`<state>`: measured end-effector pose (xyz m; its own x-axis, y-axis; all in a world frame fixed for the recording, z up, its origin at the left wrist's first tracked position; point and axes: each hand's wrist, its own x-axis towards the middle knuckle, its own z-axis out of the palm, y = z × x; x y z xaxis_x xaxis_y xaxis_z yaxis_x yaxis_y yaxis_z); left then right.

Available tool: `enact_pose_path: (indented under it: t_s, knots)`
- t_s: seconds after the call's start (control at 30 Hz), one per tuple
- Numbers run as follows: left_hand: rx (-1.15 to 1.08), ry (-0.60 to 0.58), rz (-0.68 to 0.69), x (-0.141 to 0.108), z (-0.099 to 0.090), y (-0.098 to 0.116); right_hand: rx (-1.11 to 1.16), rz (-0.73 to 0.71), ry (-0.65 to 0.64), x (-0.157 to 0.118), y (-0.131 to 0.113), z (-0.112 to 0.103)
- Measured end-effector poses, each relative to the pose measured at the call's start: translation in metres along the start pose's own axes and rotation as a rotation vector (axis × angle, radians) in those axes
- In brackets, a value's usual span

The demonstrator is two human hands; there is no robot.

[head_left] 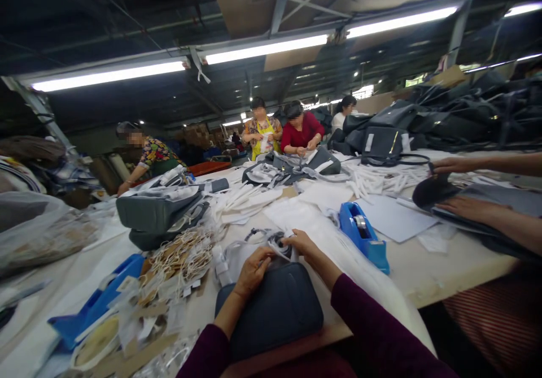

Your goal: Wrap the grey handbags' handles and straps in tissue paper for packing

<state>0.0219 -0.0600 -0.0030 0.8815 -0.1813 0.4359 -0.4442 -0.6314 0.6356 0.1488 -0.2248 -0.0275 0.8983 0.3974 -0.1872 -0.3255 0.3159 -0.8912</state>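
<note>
A dark blue bag [282,313] lies in front of me at the table's near edge, its flat panel facing up. Past its far edge is a loose, coiled dark strap [277,241], partly wrapped in thin white material [241,253]. My right hand [301,244] pinches the strap with thumb and fingers. Beside it, my left hand [254,270] is closed over the bag's far edge, fingers curled together at the white wrapping; what they grip is hidden.
Blue tape dispensers stand right [362,231] and left [101,299]. Tags with strings [182,259] pile up on the left, near a grey-green bag [158,214]. At right, a co-worker's hands [470,208] touch a dark bag. Other people work across the table, with heaped bags [466,112] behind.
</note>
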Motion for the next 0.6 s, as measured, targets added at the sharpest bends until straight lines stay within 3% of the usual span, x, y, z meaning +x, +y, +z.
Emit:
enact_pose_path:
  t_s: [0.2,0.37,0.6]
  knots:
    - [0.041,-0.038,0.001,-0.001,0.001,0.001,-0.055,0.079,0.058,-0.003,-0.001,0.001]
    - [0.133,-0.115,-0.019,-0.003,0.002,-0.004,0.063,0.138,0.005,-0.01,0.003,0.001]
    - [0.356,-0.226,0.061,0.0,0.007,-0.004,0.155,0.196,-0.1,-0.008,-0.001,-0.002]
